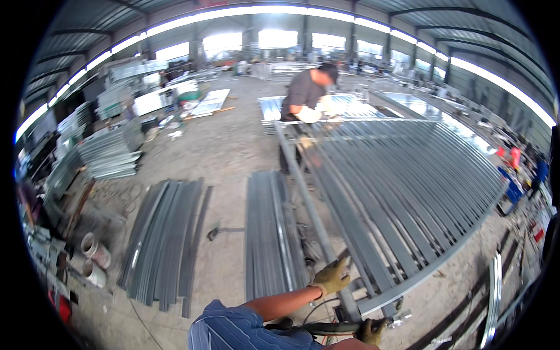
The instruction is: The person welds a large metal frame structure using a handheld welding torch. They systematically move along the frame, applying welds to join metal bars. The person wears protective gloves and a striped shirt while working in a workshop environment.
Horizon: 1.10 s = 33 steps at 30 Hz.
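Observation:
A long grey metal tube (312, 219) runs along the left side of a large slatted metal panel (396, 198). My left hand (331, 277), in a yellow-green work glove, closes over this tube near its front end. Lower down and a little to the right, my gloved right hand (372, 331) is beside the panel's near corner. Its fingers are curled, and what they hold is partly hidden. A dark, elongated thing (326, 328) lies between my arms, too unclear to name. Metal fittings (399, 318) stick out at the corner.
A co-worker (306, 96) in a dark shirt and light gloves bends over the panel's far end. Stacks of metal strips (163, 239) and more strips (265, 233) lie on the floor to the left. Two white buckets (95, 251) stand far left. Long bars (493, 297) lie at right.

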{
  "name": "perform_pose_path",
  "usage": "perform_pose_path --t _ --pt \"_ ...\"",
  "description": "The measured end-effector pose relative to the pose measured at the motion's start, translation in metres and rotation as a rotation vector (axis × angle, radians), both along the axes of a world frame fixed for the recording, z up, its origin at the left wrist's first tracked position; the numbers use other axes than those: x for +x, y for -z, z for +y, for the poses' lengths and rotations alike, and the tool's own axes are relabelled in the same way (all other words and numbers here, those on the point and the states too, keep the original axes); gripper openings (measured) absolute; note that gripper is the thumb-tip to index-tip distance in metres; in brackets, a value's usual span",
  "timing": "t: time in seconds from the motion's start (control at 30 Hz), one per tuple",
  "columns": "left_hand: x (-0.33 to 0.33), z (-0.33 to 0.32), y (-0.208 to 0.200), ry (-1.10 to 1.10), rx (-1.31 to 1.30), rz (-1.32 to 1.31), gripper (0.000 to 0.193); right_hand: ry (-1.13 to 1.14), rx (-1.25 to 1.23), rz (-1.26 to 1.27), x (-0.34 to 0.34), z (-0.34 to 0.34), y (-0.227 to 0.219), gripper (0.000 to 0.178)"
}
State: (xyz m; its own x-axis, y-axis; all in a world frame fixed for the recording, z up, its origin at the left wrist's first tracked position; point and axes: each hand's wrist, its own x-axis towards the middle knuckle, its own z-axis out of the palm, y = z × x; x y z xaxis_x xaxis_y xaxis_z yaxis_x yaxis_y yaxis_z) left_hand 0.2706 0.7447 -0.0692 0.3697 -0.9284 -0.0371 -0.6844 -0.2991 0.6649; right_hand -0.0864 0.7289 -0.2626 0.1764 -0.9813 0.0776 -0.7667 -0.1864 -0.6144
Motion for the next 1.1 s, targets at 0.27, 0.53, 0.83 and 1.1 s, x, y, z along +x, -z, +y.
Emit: perform_pose_path --t 0.27,0.53,0.83,1.1 --pt "0.109 -0.088 0.055 -0.291 0.341 0.06 0.117 0.166 0.446 -0.591 -0.01 -0.031 0.035 0.039" --pt "0.062 -0.135 0.052 -0.461 0.266 0.277 0.114 0.221 0.539 -0.277 -0.003 -0.024 -0.032 0.054" --pt "0.044 -0.135 0.057 -0.538 0.287 0.181 0.113 0.166 0.56 -0.2 -0.002 -0.022 -0.039 0.072" --pt "0.042 -0.137 0.063 -0.583 0.266 0.174 0.112 0.02 0.164 -0.038 0.004 0.002 -0.036 0.063"
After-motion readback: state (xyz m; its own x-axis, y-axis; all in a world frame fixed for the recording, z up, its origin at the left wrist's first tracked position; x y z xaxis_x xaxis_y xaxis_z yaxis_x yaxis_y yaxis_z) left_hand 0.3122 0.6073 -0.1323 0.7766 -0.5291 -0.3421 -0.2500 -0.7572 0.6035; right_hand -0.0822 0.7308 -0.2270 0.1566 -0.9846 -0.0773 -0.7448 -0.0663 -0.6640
